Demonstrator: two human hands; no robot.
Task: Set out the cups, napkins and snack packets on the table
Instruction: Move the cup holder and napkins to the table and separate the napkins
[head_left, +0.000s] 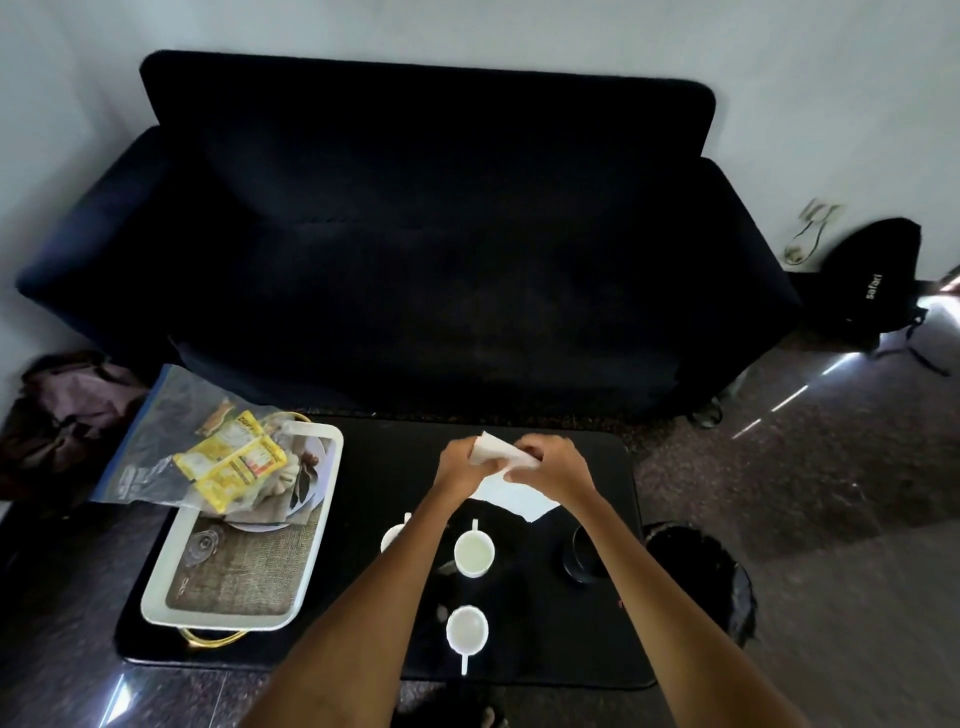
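Observation:
Both hands hold one white napkin (497, 449) above the far middle of the black table (395, 457). My left hand (460, 461) grips its left end and my right hand (550, 465) its right end. Another white napkin (522, 501) lies flat on the table just below them. Three white cups stand on the table: one (474, 553) in the middle, one (466, 629) nearer me, and one (392, 535) partly hidden behind my left forearm. Yellow snack packets (234, 460) lie in a clear plastic bag (150, 441) at the far end of a white tray (218, 530).
A dark round container (582, 556) stands at the table's right side, partly behind my right forearm. A black bin (701, 577) stands on the floor to the right. A dark sofa (405, 249) runs behind the table. A black backpack (872, 286) leans at the right wall.

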